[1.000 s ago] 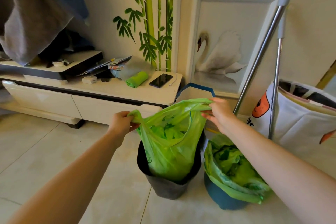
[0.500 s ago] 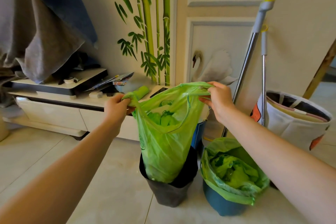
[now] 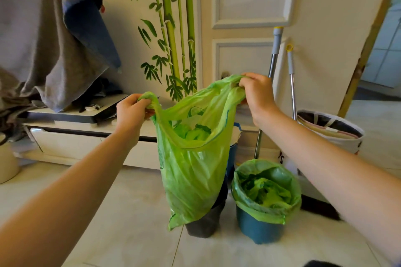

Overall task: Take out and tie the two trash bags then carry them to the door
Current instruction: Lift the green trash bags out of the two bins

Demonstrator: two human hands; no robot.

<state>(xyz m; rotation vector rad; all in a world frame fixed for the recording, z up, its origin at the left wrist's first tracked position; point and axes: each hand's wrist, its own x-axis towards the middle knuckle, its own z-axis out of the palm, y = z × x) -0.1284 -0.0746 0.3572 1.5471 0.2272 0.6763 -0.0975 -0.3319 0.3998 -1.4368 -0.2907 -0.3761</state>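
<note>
Head view, looking forward and down: two bare arms reach out over a pale tiled floor [image 3: 121, 223]. Left hand [image 3: 132, 112] has its fingers curled tight around one bunched handle of a green trash bag [image 3: 191, 169], and right hand [image 3: 257, 93], held a little higher, pinches the opposite handle between curled fingers and thumb. Stretched between the two hands, the bag hangs open at the mouth, with crumpled green material visible inside. Its lower end hangs in front of a dark grey bin [image 3: 206, 223] standing on the floor; whether the bag's bottom touches the bin cannot be told.

Just beside the grey bin, to its right, stands a blue bin [image 3: 258, 230] lined with a second green trash bag [image 3: 267, 188], whose rim is folded over the bin's edge and which holds more crumpled green material.

Behind the bins, two mop handles [image 3: 272, 67] lean against a cream panelled door [image 3: 249, 6]. A white fabric basket [image 3: 329, 130] sits to the right of them. On the left, a low white table [image 3: 86, 134] carries clutter, with grey and blue cloth [image 3: 43, 39] draped above it. Painted bamboo [image 3: 171, 28] decorates the wall
</note>
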